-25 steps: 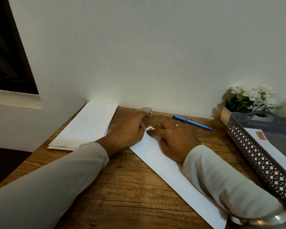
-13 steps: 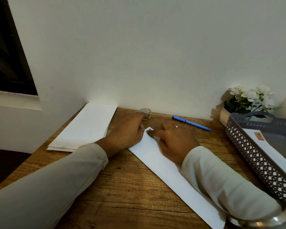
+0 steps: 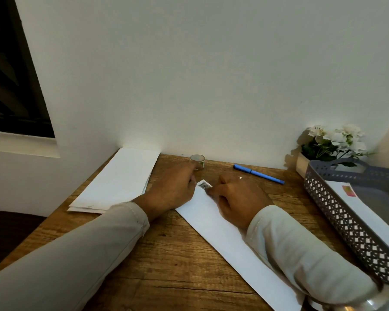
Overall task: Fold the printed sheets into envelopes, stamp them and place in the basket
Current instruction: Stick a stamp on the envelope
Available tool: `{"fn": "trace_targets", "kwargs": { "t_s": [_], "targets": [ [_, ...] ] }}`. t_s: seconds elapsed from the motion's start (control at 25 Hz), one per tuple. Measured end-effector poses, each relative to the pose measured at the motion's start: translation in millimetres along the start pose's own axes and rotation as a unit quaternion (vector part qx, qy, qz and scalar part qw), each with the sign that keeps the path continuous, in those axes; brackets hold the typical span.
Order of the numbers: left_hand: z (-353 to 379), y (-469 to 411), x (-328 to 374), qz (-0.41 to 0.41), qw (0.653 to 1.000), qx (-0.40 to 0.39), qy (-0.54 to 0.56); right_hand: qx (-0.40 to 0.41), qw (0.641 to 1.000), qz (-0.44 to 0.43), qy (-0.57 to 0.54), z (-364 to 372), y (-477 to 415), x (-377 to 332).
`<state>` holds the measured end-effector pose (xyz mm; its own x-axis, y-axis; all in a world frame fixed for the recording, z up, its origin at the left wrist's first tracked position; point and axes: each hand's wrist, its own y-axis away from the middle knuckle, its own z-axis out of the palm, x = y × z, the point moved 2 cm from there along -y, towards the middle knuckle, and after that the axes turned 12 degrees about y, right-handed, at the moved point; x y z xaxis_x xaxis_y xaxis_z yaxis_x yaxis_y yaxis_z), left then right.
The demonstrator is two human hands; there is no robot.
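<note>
Pressing one stamp (image 3: 204,185) onto one envelope (image 3: 230,235), the right hand (image 3: 239,198) grips nothing, left hand (image 3: 171,190) flat beside; one basket (image 3: 337,213) near.

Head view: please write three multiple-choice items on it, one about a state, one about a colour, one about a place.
1. The envelope on the table is: A crumpled; B stamped at its far corner; C torn.
2. The basket is: A grey; B red; C yellow.
3. The pen lies: A in the basket; B on the table near the wall; C on the envelope.
Key: 1 B, a stamp sits there; 2 A, its lattice side is grey; 3 B, it rests on bare wood.
</note>
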<state>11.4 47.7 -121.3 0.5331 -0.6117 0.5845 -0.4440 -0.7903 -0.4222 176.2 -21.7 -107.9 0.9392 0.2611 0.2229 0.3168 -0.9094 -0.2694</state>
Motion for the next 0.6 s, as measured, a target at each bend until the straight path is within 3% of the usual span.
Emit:
{"fn": "trace_targets", "kwargs": {
  "t_s": [0.2, 0.28, 0.44, 0.6],
  "targets": [
    [-6.2, -3.2, 7.4, -0.013, 0.993, -0.046, -0.106, -0.006, 0.999, 0.014, -0.051, 5.9, 0.5, 3.3],
    [-13.0, -6.9, 7.6, -0.057, 0.984, -0.096, -0.136, -0.013, 0.996, 0.028, -0.079, 7.1, 0.9, 3.9],
    [-25.2, -11.3, 7.2, -0.142, 0.969, -0.177, -0.094, -0.014, 0.988, 0.068, -0.136, 4.3, 2.3, 6.7],
    [-26.9, -7.1, 14.1, -0.179, 0.967, -0.180, -0.038, -0.020, 0.975, 0.096, -0.200, 4.1, 5.1, 9.3]
  ]
}}
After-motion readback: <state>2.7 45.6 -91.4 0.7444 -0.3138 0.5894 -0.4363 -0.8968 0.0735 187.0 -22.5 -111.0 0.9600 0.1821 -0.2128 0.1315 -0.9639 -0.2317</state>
